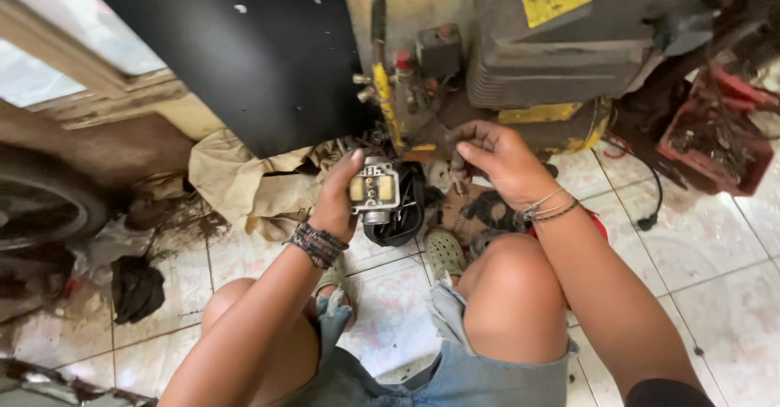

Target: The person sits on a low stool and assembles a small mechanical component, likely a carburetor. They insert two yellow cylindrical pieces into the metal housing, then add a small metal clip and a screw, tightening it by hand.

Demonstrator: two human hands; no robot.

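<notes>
**Carburettor held up over a tiled floor**

Nearest the camera are the person's bare knees and the frayed hem of the blue denim shorts (479,374), the person squatting on the white tiled floor (715,269) in pale green perforated clogs (444,251).

The left hand (340,198), with dark braided bands at the wrist, is raised in front of the knees and clamped around a small silver metal carburettor body (374,188); the thumb lies up its left edge and the fingers wrap behind it. The face turned to the camera shows two pale brass-coloured parts set side by side. Just behind and below it sits a black plastic housing (406,212), touching or nearly touching the carburettor.

The right hand (497,159), with thin bracelets at the wrist, reaches forward to the right of the carburettor, well clear of it. Its fingers are bent downward and drawn together near small parts on the floor; whether they pinch anything cannot be told, since the fingertips are hidden in clutter.

Beyond both hands stands a grey and yellow machine with a ribbed casing (561,58), a yellow rod (384,90) upright at its left. A flat black panel (244,49) leans at upper left, a crumpled beige cloth (236,184) under it. A red plastic crate of tools (719,143) sits at far right, a dark tyre (41,204) at far left.
</notes>
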